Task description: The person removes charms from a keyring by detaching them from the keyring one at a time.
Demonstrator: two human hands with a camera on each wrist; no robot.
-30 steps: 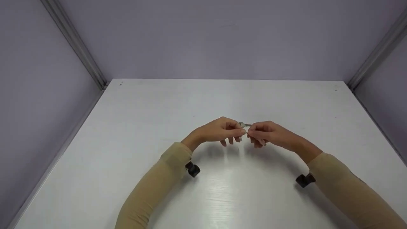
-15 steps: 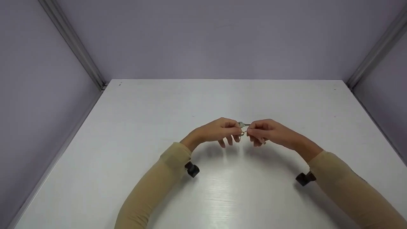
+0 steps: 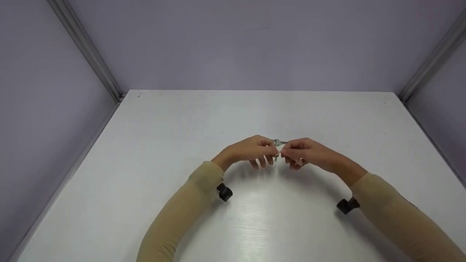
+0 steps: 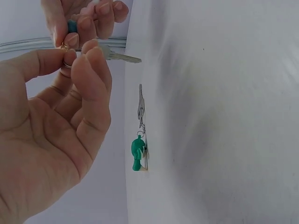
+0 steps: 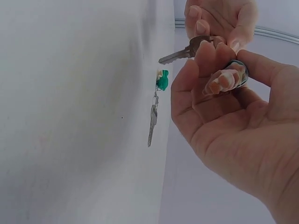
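- Keys on a small ring are held in the air between the two hands, above the middle of the tabletop, well clear of all its edges.
- Left hand pinches the ring between thumb and forefinger; right hand pinches it from the other side, fingertips of both hands almost touching.
- One silver key sticks out from the pinch, its long axis pointing away from the person toward the far edge of the tabletop.
- A second, thinner key hangs free below the ring with a green charm at its top, its long axis pointing down at the tabletop.
- Both hands are equally near the ring, so neither has to reach; the hanging key lies below both.
- A blue-capped piece sits inside the right hand's curled fingers.
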